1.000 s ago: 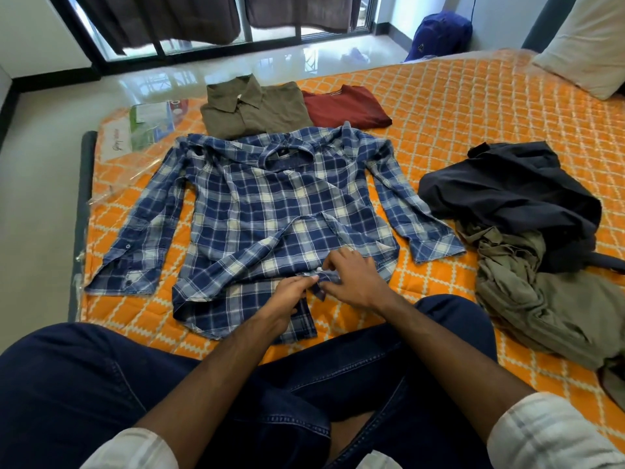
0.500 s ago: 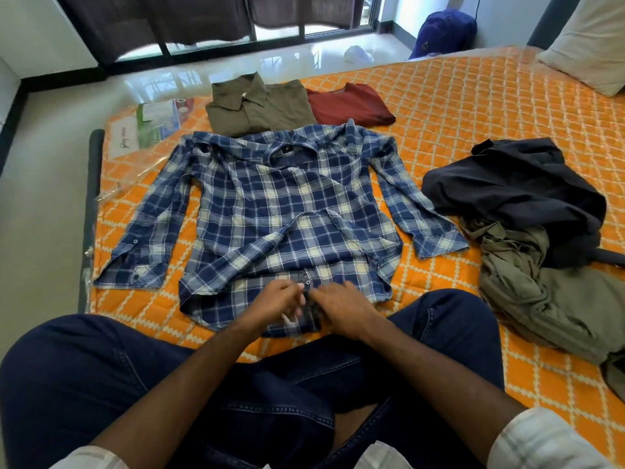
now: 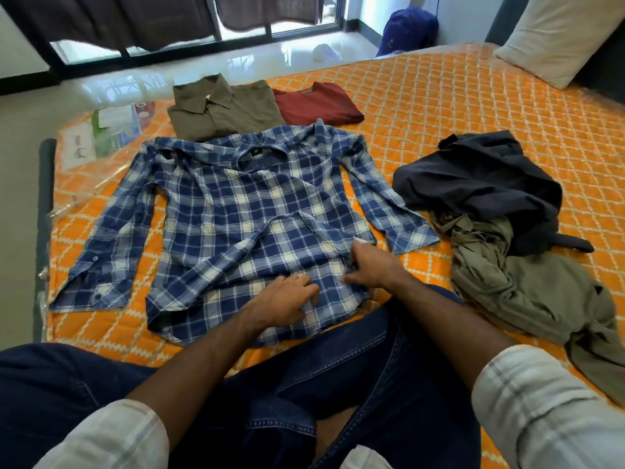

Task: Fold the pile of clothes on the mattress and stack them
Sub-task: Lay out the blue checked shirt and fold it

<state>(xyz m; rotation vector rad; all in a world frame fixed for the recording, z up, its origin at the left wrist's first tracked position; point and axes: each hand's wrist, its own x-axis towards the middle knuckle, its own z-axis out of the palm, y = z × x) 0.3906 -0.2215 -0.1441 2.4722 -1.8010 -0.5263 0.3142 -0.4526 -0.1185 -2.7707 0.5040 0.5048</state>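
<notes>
The blue and white checked long-sleeved shirt lies face up and spread out on the orange quilted mattress, sleeves out to both sides, just in front of the person's knees. Both hands work at the lower front of it. The left hand rests on the cloth near the hem with its fingers bent, and seems to pinch the front edge; the right hand holds a fold of the cloth between thumb and fingers, near the right side.

The lower front is still wrinkled, and one panel lies slanted over the other. If the hands pull unevenly, I think the shirt can slide toward the knees and the far collar can lose its shape, so the fold will come out crooked.

The folded olive collared shirt and the folded dark red shirt touch the checked collar, so a strong tug may disturb them. The unfolded heap of dark navy and olive clothes waits near the right sleeve and may catch it.
</notes>
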